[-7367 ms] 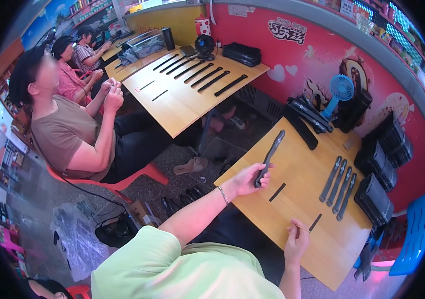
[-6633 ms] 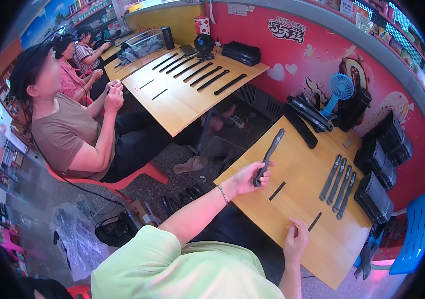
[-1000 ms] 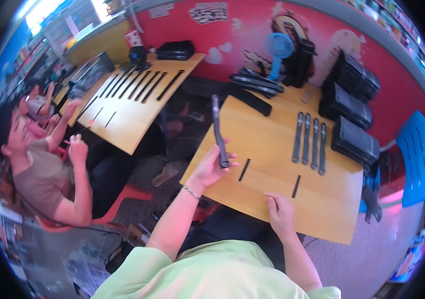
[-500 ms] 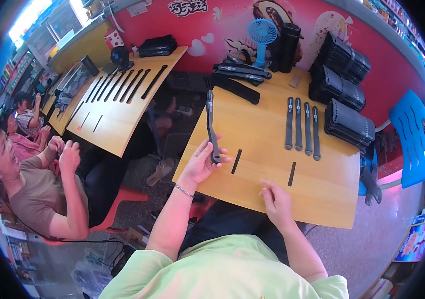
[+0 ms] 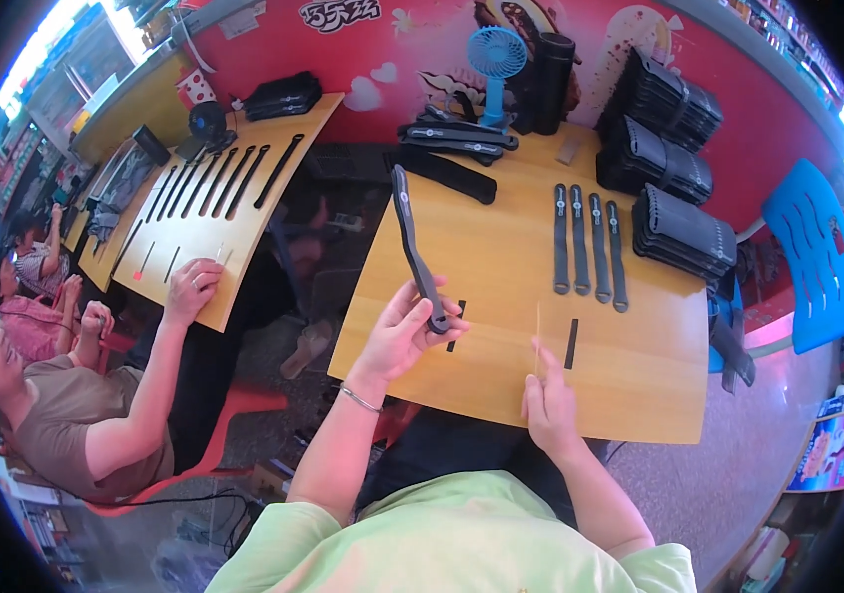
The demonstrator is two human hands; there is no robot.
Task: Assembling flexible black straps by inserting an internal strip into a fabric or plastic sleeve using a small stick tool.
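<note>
"Strap [image 5: 409, 227] where?"

"In left hand [image 5: 398, 341], raised over near left part of table [image 5: 501, 257]. Clamped between thumb and fingers by lower end, with upper end slanting far and a little left."

"And right hand [image 5: 548, 403]?"

"Over near edge of table, well apart from strap. Fingertips together on thin, pale stick [image 5: 538, 318], too fine to make out in detail."

"Which step, then?"

"By the look of it, holding strap up and stick at hand, with no contact between. Cannot tell more."

"Next move?"

"To bring stick to strap, would call for firm left grip, light pinch on the right, and closing of the gap."

"Close by?"

"Dark strip [image 5: 452, 345] on table, partly behind left fingers; second strip [image 5: 571, 344] just right of right hand."

"Farther out?"

"Four straps [image 5: 579, 240] side by side, beyond second strip. Three dark stacks [image 5: 684, 232] to the right of those. Far side: dark pile [image 5: 456, 138], fan [image 5: 497, 54], flask [image 5: 552, 89]."

"Beyond table?"

"Chair [image 5: 812, 262] at right. At left, another table [image 5: 234, 237], with co-worker's hand [image 5: 194, 287] at near end."
</note>
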